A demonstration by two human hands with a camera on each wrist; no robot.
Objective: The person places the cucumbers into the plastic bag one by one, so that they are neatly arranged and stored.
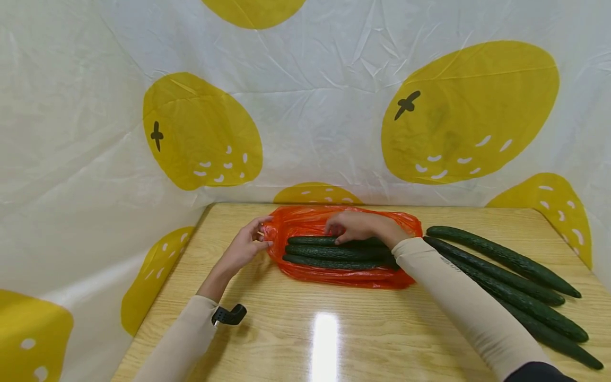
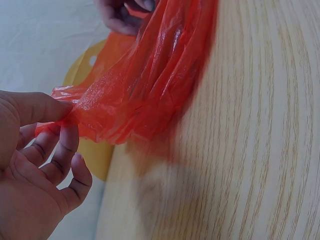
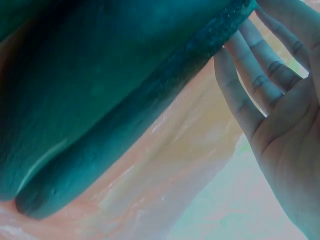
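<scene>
A red plastic bag [image 1: 305,275] lies spread on the table, with three dark green cucumbers [image 1: 334,252] side by side on it. At the bag's left end my left hand [image 1: 243,246] pinches the gathered plastic between thumb and fingertips; the left wrist view shows this bag edge [image 2: 107,117] lifted off the wood. My right hand [image 1: 355,225] reaches over from the right and holds the farthest cucumber [image 1: 312,240], thumb on its near side. In the right wrist view, fingertips [image 3: 227,65] touch one end of that cucumber [image 3: 115,122]. My right forearm hides the cucumbers' right ends.
Several more long cucumbers [image 1: 506,260] lie slanted on the table to the right, partly under my right forearm. A white curtain [image 1: 315,122] with yellow fruit prints stands behind the wooden table [image 1: 267,329] and along its left side. A black strap device [image 1: 230,314] sits on my left wrist.
</scene>
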